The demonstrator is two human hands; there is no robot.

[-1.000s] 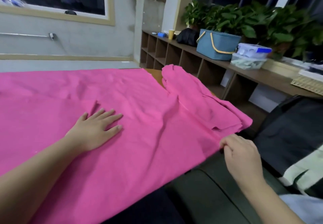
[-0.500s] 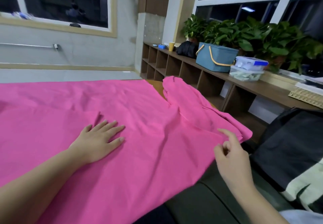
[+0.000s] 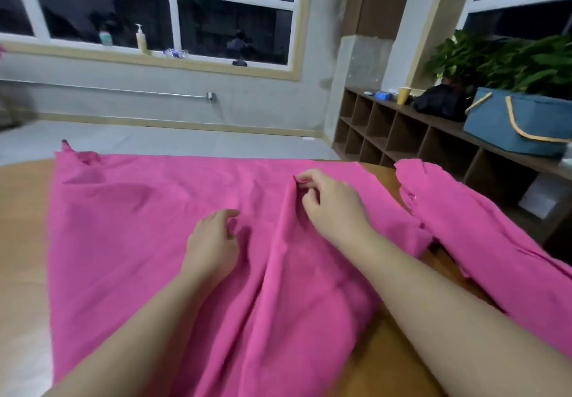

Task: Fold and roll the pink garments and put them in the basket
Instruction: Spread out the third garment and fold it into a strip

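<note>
Wooden table, bare at left edge. Far right: cubby shelf carrying blue basket, yellow cup, dark bag; plants behind. Pink garment spread flat mid-table; second pink garment heaped at right, draping off the edge. Right hand: thumb and forefinger pinch a raised fold of the spread garment. Left hand: fingers loosely curled, resting on the cloth; whether they grip it, cannot tell.
</note>
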